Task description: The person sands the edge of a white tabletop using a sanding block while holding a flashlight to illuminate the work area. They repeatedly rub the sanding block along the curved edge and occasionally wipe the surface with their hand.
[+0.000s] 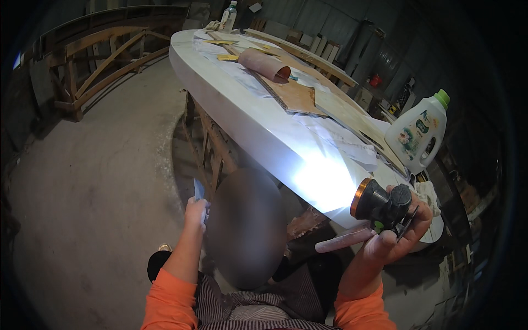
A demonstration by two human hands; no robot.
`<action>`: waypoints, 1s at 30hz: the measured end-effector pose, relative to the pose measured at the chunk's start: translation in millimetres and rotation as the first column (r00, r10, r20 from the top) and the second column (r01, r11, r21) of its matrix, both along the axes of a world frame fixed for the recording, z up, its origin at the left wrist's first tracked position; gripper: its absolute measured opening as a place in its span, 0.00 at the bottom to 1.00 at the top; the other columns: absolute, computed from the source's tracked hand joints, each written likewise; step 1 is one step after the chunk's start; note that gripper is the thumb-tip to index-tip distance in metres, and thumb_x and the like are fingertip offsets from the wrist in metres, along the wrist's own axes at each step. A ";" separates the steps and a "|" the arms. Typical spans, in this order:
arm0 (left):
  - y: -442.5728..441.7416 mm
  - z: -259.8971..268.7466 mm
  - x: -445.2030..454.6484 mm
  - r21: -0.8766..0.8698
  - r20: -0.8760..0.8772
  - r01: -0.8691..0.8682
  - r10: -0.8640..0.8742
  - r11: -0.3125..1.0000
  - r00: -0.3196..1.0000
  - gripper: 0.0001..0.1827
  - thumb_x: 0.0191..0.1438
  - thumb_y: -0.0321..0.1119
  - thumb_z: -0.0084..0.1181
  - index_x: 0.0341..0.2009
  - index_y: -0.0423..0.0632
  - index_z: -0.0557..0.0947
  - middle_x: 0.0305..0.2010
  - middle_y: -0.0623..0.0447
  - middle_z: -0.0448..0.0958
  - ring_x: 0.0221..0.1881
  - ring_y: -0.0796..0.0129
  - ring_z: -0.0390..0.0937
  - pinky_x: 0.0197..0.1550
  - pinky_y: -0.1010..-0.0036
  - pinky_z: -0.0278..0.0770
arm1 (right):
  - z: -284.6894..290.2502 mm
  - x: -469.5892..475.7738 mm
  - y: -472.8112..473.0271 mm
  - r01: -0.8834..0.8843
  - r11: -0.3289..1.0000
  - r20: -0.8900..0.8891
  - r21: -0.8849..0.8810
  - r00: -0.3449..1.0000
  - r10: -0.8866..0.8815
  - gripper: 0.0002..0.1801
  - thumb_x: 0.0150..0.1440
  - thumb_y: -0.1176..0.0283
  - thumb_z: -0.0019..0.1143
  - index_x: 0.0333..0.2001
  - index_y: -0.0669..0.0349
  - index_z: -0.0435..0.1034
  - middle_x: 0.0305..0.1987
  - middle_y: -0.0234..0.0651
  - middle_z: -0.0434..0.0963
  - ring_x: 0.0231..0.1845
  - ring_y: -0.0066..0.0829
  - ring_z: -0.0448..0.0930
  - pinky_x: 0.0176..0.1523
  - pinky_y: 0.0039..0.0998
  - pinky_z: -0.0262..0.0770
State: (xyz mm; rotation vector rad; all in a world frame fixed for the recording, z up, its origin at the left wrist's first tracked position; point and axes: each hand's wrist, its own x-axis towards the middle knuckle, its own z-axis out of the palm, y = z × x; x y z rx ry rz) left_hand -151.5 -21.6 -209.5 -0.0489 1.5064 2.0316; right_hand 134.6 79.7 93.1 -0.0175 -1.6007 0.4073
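My right hand (pixel 406 239) grips a black headlamp (pixel 379 202) with an orange rim. Its beam throws a bright spot on the rounded white slab (pixel 264 136) in front of me. A dusty pinkish roll (pixel 344 241) juts leftward from beside my right thumb; whether the hand holds it too is unclear. Lower left, my left hand (pixel 197 211) is closed around a thin bluish flat piece (pixel 199 189), which points up and away from the slab. A blurred oval patch hides what lies between my arms.
On the slab are a curled sandpaper sheet (pixel 264 65), a cardboard piece (pixel 295 97), a white detergent jug (pixel 418 130) and a clear bottle (pixel 228 17). A wooden trestle (pixel 210 144) stands beneath it. Another wooden frame (pixel 103 70) is across the concrete floor (pixel 103 173).
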 end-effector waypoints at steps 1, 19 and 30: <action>0.4 -0.4 -0.3 0.005 0.006 -0.010 0.010 1.000 1.000 0.16 0.50 0.32 0.50 0.46 0.45 0.69 0.34 0.48 0.74 0.24 0.67 0.72 0.22 0.74 0.67 | -0.4 0.1 0.3 0.012 1.000 0.001 0.002 1.000 -0.012 0.46 0.45 0.34 0.64 0.50 0.59 0.53 0.45 0.48 0.72 0.42 0.29 0.76 0.47 0.26 0.74; -1.9 6.1 2.9 0.042 0.032 -0.025 0.024 0.999 0.999 0.18 0.51 0.33 0.50 0.48 0.45 0.68 0.34 0.48 0.75 0.23 0.68 0.71 0.21 0.75 0.66 | -6.4 14.5 2.0 0.058 0.998 -0.007 0.036 0.998 -0.058 0.47 0.42 0.32 0.64 0.48 0.57 0.54 0.41 0.49 0.73 0.39 0.30 0.78 0.43 0.24 0.76; 5.0 -8.6 -0.3 -0.040 -0.011 0.028 -0.029 0.999 1.000 0.15 0.54 0.36 0.49 0.47 0.49 0.70 0.35 0.50 0.75 0.25 0.66 0.72 0.22 0.75 0.67 | -15.6 61.7 6.8 0.231 0.973 -0.106 0.007 0.968 -0.229 0.45 0.43 0.32 0.63 0.43 0.57 0.54 0.37 0.48 0.74 0.37 0.27 0.78 0.41 0.22 0.76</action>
